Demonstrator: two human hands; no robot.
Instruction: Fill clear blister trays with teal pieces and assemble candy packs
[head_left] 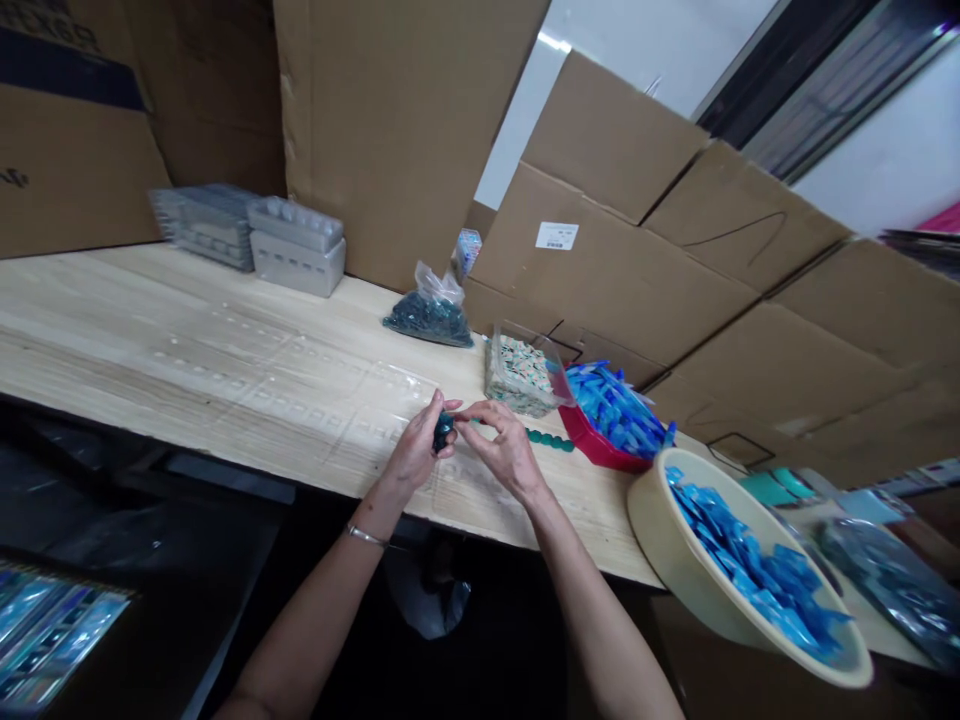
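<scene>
- At far left, a cardboard box (pixel 67 170) stands at the back of the pale wooden table (pixel 97 300); below the table's front edge lie shiny blue packs (pixel 56 635).
- Next come two stacks of clear plastic trays, a grayish one (pixel 204 222) and a whiter one (pixel 296 250), side by side against the cardboard.
- In front of them, clear trays (pixel 300 385) lie flat along the table, reaching under the hands.
- The left hand (pixel 411 450), a bracelet (pixel 367 537) on its wrist, is curled around a dark green bundle (pixel 443 430), held above the trays near the table's front edge.
- Behind the hands sits a plastic bag (pixel 427 318) of dark green bits, its clear top gathered up.
- The right hand (pixel 504 450) has thumb and forefinger brought together right at the bundle; whether they pinch anything, I cannot tell.
- Just beyond it is a clear tub (pixel 525 402) of small white and green pieces.
- A row of green round pieces (pixel 551 440) lies beside the right hand, ending by a red tray (pixel 600 450) heaped with blue packets (pixel 619 410).
- Farther right, a cream basin (pixel 675 550) holds more blue packets (pixel 750 560).
- Behind the basin are a teal object (pixel 776 486) and, at far right, a dark plastic-wrapped bundle (pixel 892 580).
</scene>
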